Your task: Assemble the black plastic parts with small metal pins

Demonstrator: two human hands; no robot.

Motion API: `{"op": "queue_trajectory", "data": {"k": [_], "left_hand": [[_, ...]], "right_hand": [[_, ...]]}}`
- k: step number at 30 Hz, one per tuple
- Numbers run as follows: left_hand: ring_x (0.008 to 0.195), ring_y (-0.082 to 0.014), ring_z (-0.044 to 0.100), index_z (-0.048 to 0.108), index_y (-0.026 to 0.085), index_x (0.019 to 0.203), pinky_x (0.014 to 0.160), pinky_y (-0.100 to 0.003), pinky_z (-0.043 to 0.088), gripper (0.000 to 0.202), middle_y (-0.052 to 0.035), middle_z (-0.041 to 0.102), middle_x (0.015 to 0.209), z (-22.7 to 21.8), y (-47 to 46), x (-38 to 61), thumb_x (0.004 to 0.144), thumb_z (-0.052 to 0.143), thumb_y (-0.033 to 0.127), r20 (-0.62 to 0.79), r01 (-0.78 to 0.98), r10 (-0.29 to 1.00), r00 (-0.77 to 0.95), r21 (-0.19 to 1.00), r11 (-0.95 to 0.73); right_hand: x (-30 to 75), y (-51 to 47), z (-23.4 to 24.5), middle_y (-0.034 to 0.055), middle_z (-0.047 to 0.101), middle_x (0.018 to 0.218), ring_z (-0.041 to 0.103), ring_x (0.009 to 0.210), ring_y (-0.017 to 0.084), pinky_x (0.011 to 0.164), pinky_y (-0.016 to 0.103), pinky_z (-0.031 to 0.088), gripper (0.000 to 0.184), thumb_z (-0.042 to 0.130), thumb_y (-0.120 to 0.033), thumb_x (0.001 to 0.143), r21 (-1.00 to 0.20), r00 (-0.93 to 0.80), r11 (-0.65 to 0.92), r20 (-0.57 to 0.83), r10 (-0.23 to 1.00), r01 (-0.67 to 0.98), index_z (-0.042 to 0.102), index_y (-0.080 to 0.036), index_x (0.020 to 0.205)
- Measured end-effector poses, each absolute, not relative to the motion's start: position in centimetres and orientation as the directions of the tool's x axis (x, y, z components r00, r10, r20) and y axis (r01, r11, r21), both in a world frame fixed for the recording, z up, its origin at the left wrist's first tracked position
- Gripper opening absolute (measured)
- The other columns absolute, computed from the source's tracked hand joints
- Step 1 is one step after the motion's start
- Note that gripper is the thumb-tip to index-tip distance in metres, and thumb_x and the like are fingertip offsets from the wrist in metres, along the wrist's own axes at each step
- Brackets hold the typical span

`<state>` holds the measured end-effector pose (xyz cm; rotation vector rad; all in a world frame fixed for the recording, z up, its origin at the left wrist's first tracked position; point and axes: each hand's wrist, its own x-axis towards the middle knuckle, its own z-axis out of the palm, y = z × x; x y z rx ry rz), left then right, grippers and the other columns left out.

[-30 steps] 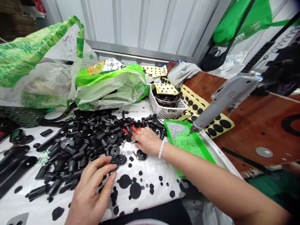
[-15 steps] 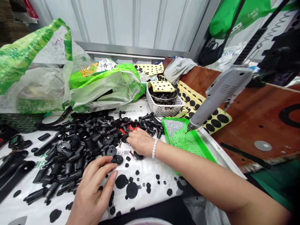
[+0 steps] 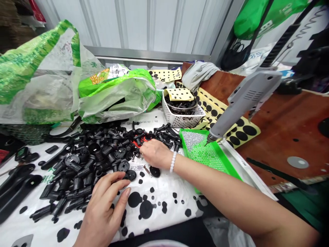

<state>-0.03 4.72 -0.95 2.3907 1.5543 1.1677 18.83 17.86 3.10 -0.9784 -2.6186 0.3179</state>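
A heap of black plastic parts (image 3: 84,164), many of them tube-shaped, spreads over the white sheet (image 3: 169,206). At its right edge my right hand (image 3: 157,154) has its fingers curled together and pointing down; whatever they pinch is hidden. A red piece (image 3: 137,141) shows just behind those fingers. My left hand (image 3: 104,206) rests lower down, thumb apart from the loosely bent fingers, with nothing seen in it. Its fingertips are close to a black perforated disc (image 3: 131,175). Between the hands lie a small metal piece (image 3: 147,171) and a black round part (image 3: 155,172).
An electric screwdriver (image 3: 231,106) hangs over a green tray (image 3: 218,161) of small silvery pieces. Behind are a white basket (image 3: 180,119) of black parts and plastic bags (image 3: 118,99). Black cranked parts (image 3: 20,192) lie at far left; dotted sticker sheets (image 3: 241,132) lean right.
The view has shifted slightly, so everything sits a little further right. My right hand stays at the heap's edge with its fingers somewhat more curled. My left hand keeps its pose.
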Motion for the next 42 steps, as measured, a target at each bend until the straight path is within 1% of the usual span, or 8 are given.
{"op": "queue_trajectory", "data": {"k": [6,13,19,24,29,34,37,42], "left_hand": [[0.105,-0.0232,0.053,0.057,0.022,0.101,0.092,-0.042,0.042,0.016,-0.0077,0.055,0.111,-0.4,5.2,-0.4,0.086,0.055,0.019,0.562,0.763,0.794,0.233,0.401,-0.508],[0.097,-0.0201,0.058,0.054,0.021,0.105,0.099,-0.043,0.035,0.020,-0.0055,0.062,0.103,0.8,5.8,1.8,0.086,0.057,0.022,0.552,0.691,0.775,0.309,0.429,-0.582],[0.067,-0.0126,0.061,0.053,0.023,0.097,0.096,-0.044,0.036,0.011,0.0029,0.065,0.077,0.8,5.8,3.8,0.089,0.050,0.016,0.454,0.647,0.801,0.390,0.484,-0.589],[0.065,-0.0132,0.060,0.054,0.021,0.095,0.095,-0.048,0.035,0.014,0.0016,0.065,0.075,0.6,5.8,4.0,0.089,0.047,0.011,0.468,0.681,0.763,0.445,0.377,-0.628],[0.068,-0.0124,0.060,0.057,0.021,0.094,0.100,-0.044,0.032,0.012,0.0021,0.064,0.075,1.8,6.8,3.8,0.088,0.049,0.013,0.458,0.638,0.721,0.520,0.353,-0.684],[0.075,-0.0159,0.063,0.061,0.019,0.089,0.098,-0.044,0.033,0.016,-0.0013,0.069,0.081,5.6,12.7,3.7,0.090,0.049,0.028,0.410,0.746,0.739,0.534,0.182,-0.640],[0.080,-0.0196,0.063,0.065,0.017,0.090,0.087,-0.040,0.040,0.022,-0.0056,0.069,0.084,6.7,18.0,5.1,0.090,0.044,0.023,0.277,0.800,0.772,0.571,0.019,-0.599],[0.079,-0.0246,0.062,0.067,0.016,0.082,0.077,-0.038,0.040,0.012,-0.0096,0.070,0.079,5.1,23.8,8.1,0.080,0.055,0.018,0.167,0.790,0.775,0.609,-0.041,-0.612]], "right_hand": [[20.9,15.7,5.0,0.0028,0.064,0.076,0.061,0.061,0.011,0.058,0.024,0.050,0.020,0.045,-0.014,0.088,-0.736,-0.449,0.505,0.302,0.841,0.451,0.055,-0.011,0.105],[21.1,10.2,3.9,-0.0018,0.063,0.064,0.061,0.057,0.010,0.057,0.023,0.051,0.010,0.060,-0.021,0.079,-0.991,-0.239,0.132,0.131,0.962,-0.009,0.063,-0.016,0.088],[20.4,7.2,2.3,0.0023,0.065,0.078,0.060,0.073,0.013,0.067,0.025,0.049,0.009,0.063,-0.016,0.077,-0.980,-0.171,0.196,0.192,0.966,0.008,0.069,-0.017,0.083],[21.6,6.3,1.8,0.0047,0.065,0.085,0.063,0.080,0.015,0.073,0.026,0.050,0.013,0.059,-0.014,0.082,-0.961,-0.253,0.266,0.240,0.937,0.077,0.070,-0.018,0.088],[23.2,6.0,0.4,0.0042,0.065,0.081,0.062,0.071,0.014,0.065,0.025,0.050,0.012,0.057,-0.016,0.084,-0.961,-0.206,0.234,0.202,0.957,0.145,0.068,-0.018,0.087],[24.2,5.1,-1.7,0.0054,0.065,0.077,0.063,0.070,0.016,0.063,0.024,0.051,0.013,0.055,-0.013,0.084,-0.909,-0.219,0.380,0.341,0.914,0.172,0.066,-0.017,0.089],[24.1,4.7,-2.3,0.0076,0.066,0.079,0.065,0.072,0.018,0.063,0.025,0.053,0.016,0.054,-0.011,0.083,-0.837,-0.231,0.520,0.479,0.847,0.171,0.065,-0.017,0.092],[23.9,4.3,-2.5,0.0072,0.065,0.078,0.064,0.070,0.018,0.060,0.025,0.053,0.017,0.053,-0.012,0.083,-0.788,-0.201,0.586,0.553,0.809,0.189,0.064,-0.019,0.095]]}}
